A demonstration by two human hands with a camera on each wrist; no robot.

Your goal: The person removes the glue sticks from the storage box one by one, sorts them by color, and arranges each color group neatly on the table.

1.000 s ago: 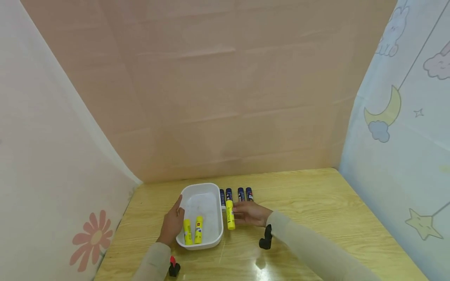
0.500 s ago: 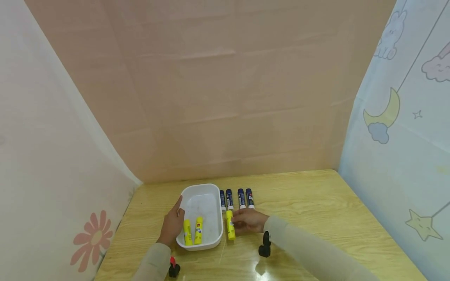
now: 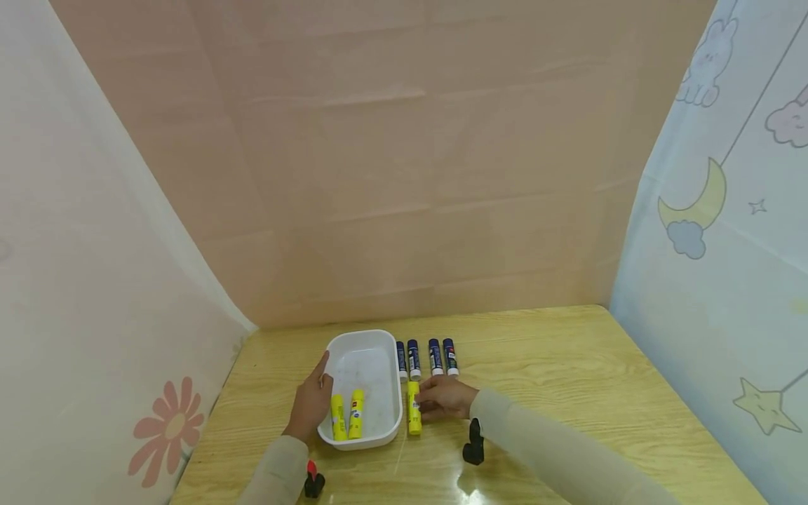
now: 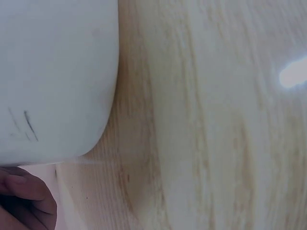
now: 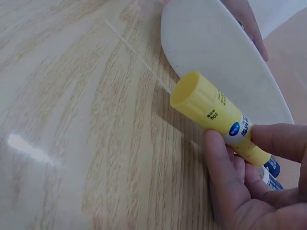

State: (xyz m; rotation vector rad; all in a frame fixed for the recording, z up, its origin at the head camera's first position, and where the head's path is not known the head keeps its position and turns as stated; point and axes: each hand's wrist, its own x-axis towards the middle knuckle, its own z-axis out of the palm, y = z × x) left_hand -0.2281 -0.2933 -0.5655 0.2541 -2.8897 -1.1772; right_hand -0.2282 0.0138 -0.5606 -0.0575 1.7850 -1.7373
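Observation:
The right hand (image 3: 447, 397) pinches a yellow glue stick (image 3: 414, 408) just right of the white tray (image 3: 372, 443). In the right wrist view, thumb and fingers of that hand (image 5: 264, 177) hold the yellow stick (image 5: 211, 105) near one end. At the tray's left rim, the left hand (image 3: 309, 407) grips the side, its thumb over the edge; the left wrist view shows curled fingers (image 4: 29, 199) beside the tray wall (image 4: 57, 81). Two yellow glue sticks (image 3: 338, 418) (image 3: 356, 414) lie inside the tray near its front.
Several dark blue glue sticks with white ends, among them one at the right (image 3: 450, 356), lie in a row behind the right hand. Wood-grain table (image 3: 530, 351) surrounds the tray. Hanging cloths stand at the back (image 3: 404, 210) and both sides.
The right hand has moved the yellow glue stick toward the front of the table, below the blue row, and the stick now stands straighter in line. The left hand has stayed on the tray.

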